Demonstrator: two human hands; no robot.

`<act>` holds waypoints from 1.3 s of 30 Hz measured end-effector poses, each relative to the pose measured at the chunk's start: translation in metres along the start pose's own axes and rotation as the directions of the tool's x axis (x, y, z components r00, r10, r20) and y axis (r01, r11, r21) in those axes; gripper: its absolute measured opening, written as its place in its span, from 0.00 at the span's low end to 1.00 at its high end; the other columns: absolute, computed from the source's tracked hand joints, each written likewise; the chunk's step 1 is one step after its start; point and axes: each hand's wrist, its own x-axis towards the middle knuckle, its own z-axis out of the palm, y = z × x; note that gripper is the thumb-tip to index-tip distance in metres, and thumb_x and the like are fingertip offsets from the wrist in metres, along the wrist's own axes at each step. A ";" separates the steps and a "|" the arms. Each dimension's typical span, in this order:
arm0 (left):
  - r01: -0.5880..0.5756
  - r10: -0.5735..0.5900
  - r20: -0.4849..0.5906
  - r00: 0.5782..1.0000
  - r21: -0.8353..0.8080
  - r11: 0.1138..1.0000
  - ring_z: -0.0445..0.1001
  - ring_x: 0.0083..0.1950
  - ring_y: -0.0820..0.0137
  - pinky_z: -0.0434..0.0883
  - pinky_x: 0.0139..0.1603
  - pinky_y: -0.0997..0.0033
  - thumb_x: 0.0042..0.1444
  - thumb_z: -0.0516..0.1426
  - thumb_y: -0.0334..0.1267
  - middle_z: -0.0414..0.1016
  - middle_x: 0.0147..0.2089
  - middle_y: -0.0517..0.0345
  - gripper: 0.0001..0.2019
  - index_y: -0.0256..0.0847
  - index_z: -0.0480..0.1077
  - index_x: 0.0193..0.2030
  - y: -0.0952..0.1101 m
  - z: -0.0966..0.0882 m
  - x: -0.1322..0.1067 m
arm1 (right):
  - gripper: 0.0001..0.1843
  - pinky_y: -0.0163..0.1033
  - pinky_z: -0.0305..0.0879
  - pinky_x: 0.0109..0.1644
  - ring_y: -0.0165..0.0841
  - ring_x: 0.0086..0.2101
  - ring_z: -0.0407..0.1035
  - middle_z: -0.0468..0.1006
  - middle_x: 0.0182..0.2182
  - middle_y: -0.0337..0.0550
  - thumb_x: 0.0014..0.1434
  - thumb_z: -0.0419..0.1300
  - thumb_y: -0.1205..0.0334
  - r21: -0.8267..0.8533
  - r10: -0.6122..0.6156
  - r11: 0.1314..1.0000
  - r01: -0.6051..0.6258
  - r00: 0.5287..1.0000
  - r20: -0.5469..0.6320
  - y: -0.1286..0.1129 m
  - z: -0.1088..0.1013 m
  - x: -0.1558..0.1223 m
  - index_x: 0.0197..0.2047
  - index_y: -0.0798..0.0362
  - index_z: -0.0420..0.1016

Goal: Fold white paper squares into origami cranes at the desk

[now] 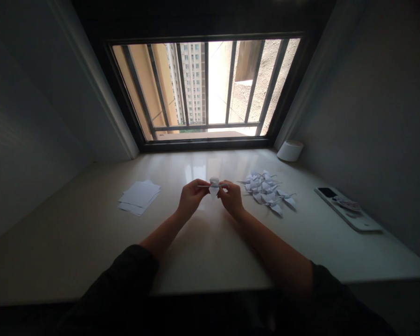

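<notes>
Between my two hands is a white paper crane, its wings spread up and down and its thin points reaching out to both sides. My left hand pinches its left point between thumb and fingers. On the other side, my right hand has its fingers closed on the right point. A heap of folded paper cranes lies just right of my right hand. To the left of my left hand rests a loose stack of white paper sheets.
Everything lies on a pale, glossy counter under a barred window. A white roll stands at the back right corner. Along the right side lies a pale flat device, with a small object on it. Walls close in both sides.
</notes>
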 end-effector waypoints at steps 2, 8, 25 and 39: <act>-0.031 0.032 -0.040 0.999 0.021 0.999 0.76 0.33 0.67 0.73 0.40 0.64 0.43 0.65 0.38 0.78 0.29 0.57 0.10 0.37 0.73 0.31 -0.001 -0.002 0.001 | 0.18 0.35 0.59 0.32 0.30 0.23 0.65 0.70 0.17 0.37 0.56 0.55 0.60 0.019 0.023 1.000 -0.024 0.997 0.068 -0.001 0.000 0.000 0.17 0.51 0.73; -0.049 0.079 -0.225 0.971 0.133 0.990 0.77 0.39 0.64 0.72 0.44 0.62 0.42 0.65 0.39 0.79 0.35 0.53 0.12 0.38 0.74 0.35 -0.010 -0.016 0.010 | 0.23 0.38 0.62 0.34 0.31 0.24 0.68 0.75 0.19 0.40 0.57 0.52 0.45 0.253 0.160 0.943 -0.218 0.960 0.230 -0.006 0.002 0.000 0.27 0.52 0.79; 0.028 -0.014 -0.138 0.990 0.095 0.995 0.76 0.37 0.67 0.71 0.42 0.65 0.43 0.64 0.42 0.79 0.36 0.51 0.13 0.35 0.74 0.33 -0.017 -0.021 0.014 | 0.16 0.35 0.60 0.31 0.28 0.24 0.64 0.76 0.23 0.41 0.46 0.64 0.48 0.513 0.313 0.724 -0.461 0.882 0.352 -0.005 0.004 0.004 0.26 0.53 0.78; -0.077 0.108 -0.161 0.981 0.185 0.980 0.77 0.36 0.66 0.72 0.41 0.64 0.47 0.62 0.44 0.79 0.35 0.51 0.13 0.36 0.72 0.35 -0.013 -0.017 0.007 | 0.19 0.36 0.61 0.31 0.29 0.24 0.65 0.76 0.23 0.42 0.49 0.60 0.44 0.499 0.290 0.745 -0.442 0.889 0.355 -0.011 0.005 0.004 0.26 0.53 0.78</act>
